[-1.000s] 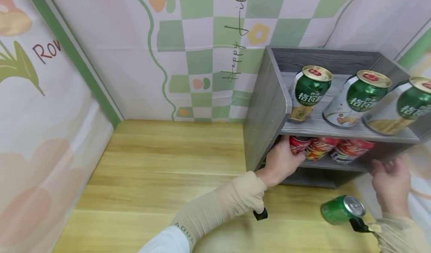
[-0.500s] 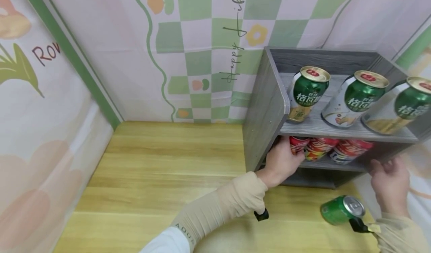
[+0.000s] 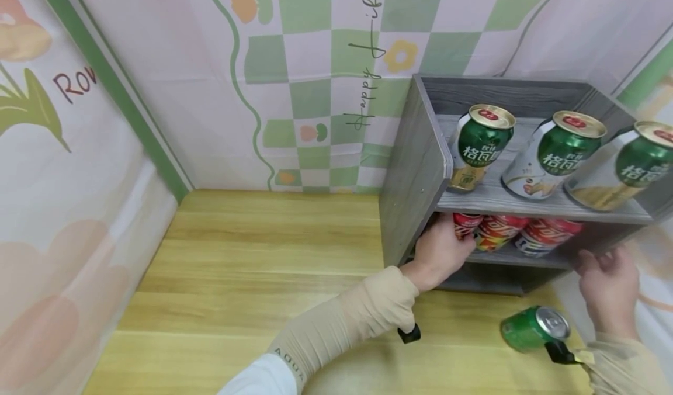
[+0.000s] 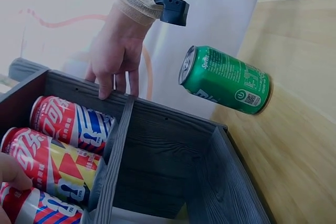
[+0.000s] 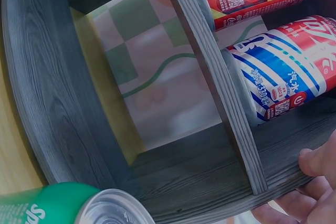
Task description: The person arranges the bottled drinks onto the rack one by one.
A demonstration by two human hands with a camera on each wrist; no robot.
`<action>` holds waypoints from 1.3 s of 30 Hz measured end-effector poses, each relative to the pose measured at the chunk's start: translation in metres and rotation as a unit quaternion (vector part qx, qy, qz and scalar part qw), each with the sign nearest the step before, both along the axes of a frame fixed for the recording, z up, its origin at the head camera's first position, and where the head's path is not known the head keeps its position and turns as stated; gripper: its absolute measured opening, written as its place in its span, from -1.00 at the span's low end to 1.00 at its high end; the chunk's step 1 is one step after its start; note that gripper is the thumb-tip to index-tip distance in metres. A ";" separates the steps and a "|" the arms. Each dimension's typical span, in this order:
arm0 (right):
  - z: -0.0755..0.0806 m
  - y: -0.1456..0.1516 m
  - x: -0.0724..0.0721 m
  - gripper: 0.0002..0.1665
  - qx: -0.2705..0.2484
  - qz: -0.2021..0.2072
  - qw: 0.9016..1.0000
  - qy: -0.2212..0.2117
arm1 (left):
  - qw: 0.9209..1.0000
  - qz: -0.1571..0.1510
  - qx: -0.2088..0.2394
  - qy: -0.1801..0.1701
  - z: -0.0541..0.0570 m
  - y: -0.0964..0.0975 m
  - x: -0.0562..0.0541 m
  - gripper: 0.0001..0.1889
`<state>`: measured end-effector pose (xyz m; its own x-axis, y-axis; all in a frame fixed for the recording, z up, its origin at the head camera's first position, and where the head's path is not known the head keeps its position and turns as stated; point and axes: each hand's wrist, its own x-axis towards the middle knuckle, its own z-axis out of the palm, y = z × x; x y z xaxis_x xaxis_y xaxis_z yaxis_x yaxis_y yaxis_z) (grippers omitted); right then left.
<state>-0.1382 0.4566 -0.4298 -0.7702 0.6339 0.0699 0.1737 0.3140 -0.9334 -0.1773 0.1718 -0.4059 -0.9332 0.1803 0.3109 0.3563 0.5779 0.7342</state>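
My left hand reaches into the middle level of the grey shelf and grips the leftmost red cola can. A second cola can, with a yellow pattern, and a third cola can, with blue stripes, stand beside it in a row. My right hand holds the front edge of the shelf's right side panel; in the right wrist view its thumb lies on the inner side and the other fingers outside. A green Sprite can is on the table before the shelf, near my right wrist.
On the top level stand three green-and-white cans, the left can, the middle can and the right can. The bottom compartment has an open back. Wood-grain table stretches leftward to a printed cloth wall.
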 end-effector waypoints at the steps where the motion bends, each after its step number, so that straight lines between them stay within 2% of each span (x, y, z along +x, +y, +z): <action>1: 0.000 0.000 0.000 -0.50 0.003 0.002 1.000 -0.002 | 1.000 0.000 -0.002 0.001 0.000 0.000 0.000 -0.62; 8: 0.000 0.000 0.001 -0.48 0.003 0.011 1.000 0.004 | 0.999 0.017 -0.020 0.019 0.002 0.001 0.001 -0.68; 12: 0.001 0.000 0.002 -0.49 0.020 0.004 1.000 -0.010 | 0.999 0.027 -0.031 0.025 0.002 0.002 0.002 -0.72; 20: 0.000 0.002 0.001 -0.45 0.032 0.006 0.999 -0.016 | 1.000 0.018 -0.019 0.011 0.003 0.002 0.001 -0.67; 33: 0.000 0.002 0.001 -0.44 0.022 0.012 1.000 -0.004 | 1.000 0.013 -0.005 -0.010 0.001 0.003 -0.001 -0.73; 39: 0.001 0.000 0.001 -0.43 0.027 0.005 1.000 -0.013 | 1.000 0.018 -0.019 -0.008 0.001 0.004 0.000 -0.76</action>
<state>-0.1374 0.4563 -0.4286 -0.7779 0.6227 0.0846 0.1937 0.3657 -0.9104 -0.1775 0.1754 -0.4051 -0.9441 0.1585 0.2892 0.3233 0.6179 0.7168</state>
